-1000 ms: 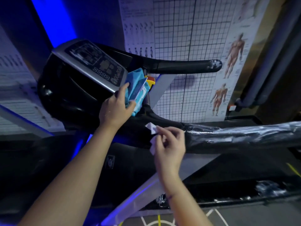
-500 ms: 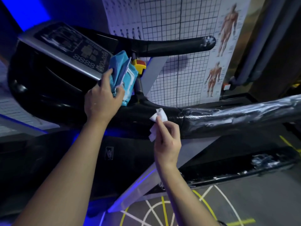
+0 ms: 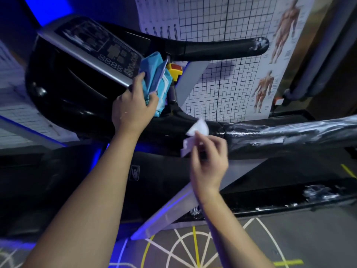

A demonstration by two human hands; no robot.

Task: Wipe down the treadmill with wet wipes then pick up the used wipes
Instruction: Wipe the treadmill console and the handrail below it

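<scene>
- The left hand (image 3: 133, 109) grips a blue pack of wipes (image 3: 154, 78), thumb and fingers curled round it, flap lifted.
- The pack leans on the lower edge of the treadmill (image 3: 63, 89) console (image 3: 92, 47), with a yellow and red switch (image 3: 174, 69) just beside its far side.
- The right hand (image 3: 209, 161) pinches a white wipe (image 3: 198, 129) in its fingertips.
- The wipe sticks up above the fingers, in front of the black handrail (image 3: 289, 132); whether they touch, I cannot tell.
</scene>
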